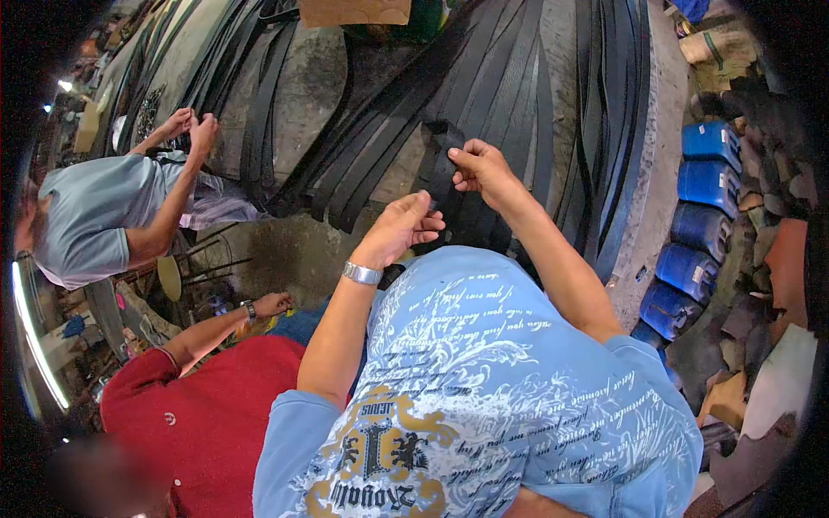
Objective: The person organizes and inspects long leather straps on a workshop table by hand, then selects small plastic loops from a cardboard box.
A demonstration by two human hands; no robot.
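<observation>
A long black strap [436,177], leather-like, has its end curled up in front of my chest. My right hand [481,171] is closed on the strap's edge, thumb and forefinger pinched together. On the other side, my left hand [399,229], with a metal watch at the wrist, has its thumb and bent fingers closed at the lower part of the same strap. Its fingertips are partly hidden by the strap. Many similar black straps [501,112] lie lengthwise on the table [315,82] under and beyond my hands, their near ends hanging over the edge.
A co-worker in grey [104,211] handles straps at the left. Another person in a red shirt [233,414] is close on my left. Several blue jerrycans [708,186] line the right side, beside scraps of sheet material [786,268]. A cardboard piece [354,10] lies at the far end.
</observation>
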